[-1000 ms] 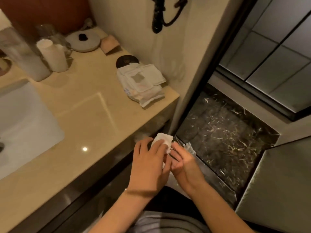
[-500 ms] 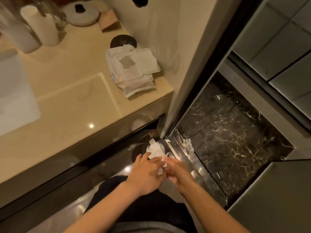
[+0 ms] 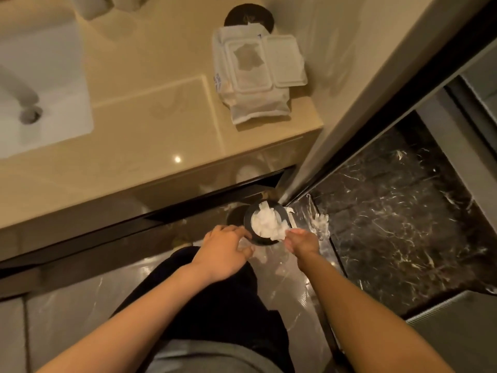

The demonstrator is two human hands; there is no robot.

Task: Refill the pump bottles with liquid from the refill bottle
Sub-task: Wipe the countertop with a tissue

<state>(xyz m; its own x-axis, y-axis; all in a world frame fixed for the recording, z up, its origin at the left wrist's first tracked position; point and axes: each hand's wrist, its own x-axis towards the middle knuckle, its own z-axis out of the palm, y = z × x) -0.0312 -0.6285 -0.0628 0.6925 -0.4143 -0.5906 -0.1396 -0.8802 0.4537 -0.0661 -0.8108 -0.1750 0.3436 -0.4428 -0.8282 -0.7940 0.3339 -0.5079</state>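
Below the right corner of the counter (image 3: pixel 166 135), at the bin (image 3: pixel 248 215) — left hand (image 3: pixel 223 251) loose, empty by its rim; right hand (image 3: pixel 301 242) touching the tissue (image 3: pixel 266 224), pinching or not I can't tell. Looks like cleanup; bottles unseen — next, reach up for them.

Two pale vessels stood at the top edge of view, on the beige counter (image 3: pixel 150 135), behind the far right corner of the white sink (image 3: pixel 61 76); first container (image 3: pixel 90 8) showed only its lower body, off-white, rounded, upright as far as seen; second container (image 3: pixel 126 1) just beside it, only a sliver in view; tops cut off, so pump head or cap could not be told; both blurred; pump bottle or refill bottle unclear; soft shadow on the counter before them.
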